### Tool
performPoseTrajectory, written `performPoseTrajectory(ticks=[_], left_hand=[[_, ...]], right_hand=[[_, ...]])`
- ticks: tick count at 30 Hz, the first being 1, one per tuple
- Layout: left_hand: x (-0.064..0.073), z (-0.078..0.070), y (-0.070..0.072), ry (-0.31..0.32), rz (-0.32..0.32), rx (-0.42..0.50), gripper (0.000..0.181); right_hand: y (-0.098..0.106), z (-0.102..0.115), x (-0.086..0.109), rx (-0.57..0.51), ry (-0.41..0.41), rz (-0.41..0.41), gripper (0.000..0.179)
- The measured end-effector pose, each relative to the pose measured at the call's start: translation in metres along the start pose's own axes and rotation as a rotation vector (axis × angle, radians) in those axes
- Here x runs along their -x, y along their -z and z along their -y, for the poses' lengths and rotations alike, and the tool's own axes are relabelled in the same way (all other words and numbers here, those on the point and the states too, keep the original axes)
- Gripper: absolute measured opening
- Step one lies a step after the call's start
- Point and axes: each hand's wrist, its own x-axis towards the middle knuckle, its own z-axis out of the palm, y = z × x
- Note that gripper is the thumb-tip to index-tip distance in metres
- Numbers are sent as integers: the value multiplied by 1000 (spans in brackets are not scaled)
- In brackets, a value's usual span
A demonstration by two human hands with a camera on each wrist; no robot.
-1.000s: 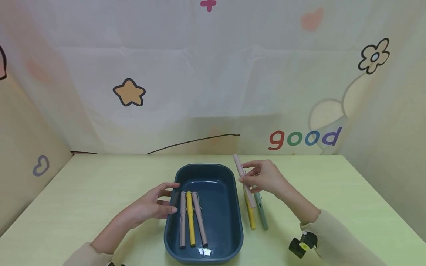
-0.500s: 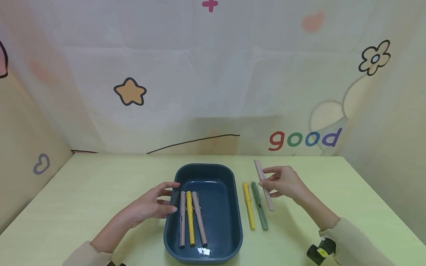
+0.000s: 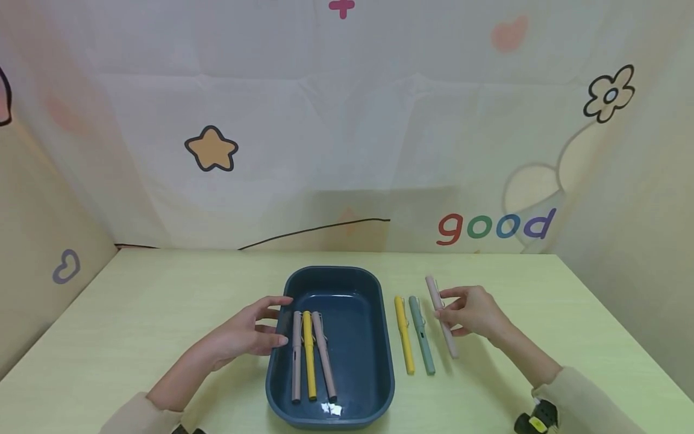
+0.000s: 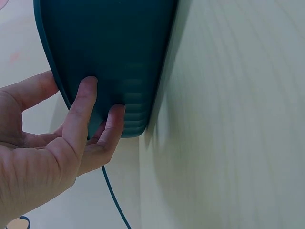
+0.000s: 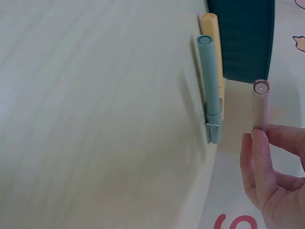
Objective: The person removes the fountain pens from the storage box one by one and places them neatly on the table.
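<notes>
1. We see the pale pink pen (image 3: 447, 336) held above the table, just right of the green pen (image 3: 422, 334) and apart from it. The right hand (image 3: 474, 312) pinches it between thumb and fingers near its middle.
2. A second ago it crossed over the outer yellow pen (image 3: 404, 334), close to the tray (image 3: 358, 361); now it has moved right and lower, so both pens beneath lie uncovered.
3. We judge that this lines it up as third in the row outside the tray, roughly parallel with its neighbours but not yet at rest.
4. Inside the tray, unchanged, we find the left mauve pen (image 3: 296, 361), the inner yellow pen (image 3: 310, 361) and the slanting mauve pen (image 3: 326, 364), all on the left side.
5. The left hand (image 3: 244, 331) keeps its grasp on the tray's left rim; the left wrist view shows fingertips against the outer wall.
6. Around these we have a pale, lightly grained table (image 3: 173, 307), its surface catching soft shadows.
7. Beyond it, we face a creased cloth backdrop (image 3: 347, 132) bearing a star (image 3: 211, 149), a flower (image 3: 610, 94) and the word "good" (image 3: 496, 226).
</notes>
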Motion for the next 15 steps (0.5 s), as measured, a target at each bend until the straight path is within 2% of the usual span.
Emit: performPoseTrajectory(ticks=[15], left_hand=[[0,1,0,5,-6,-3,70]], right_hand=[[-11,-18,-1,35,-44,11,46]])
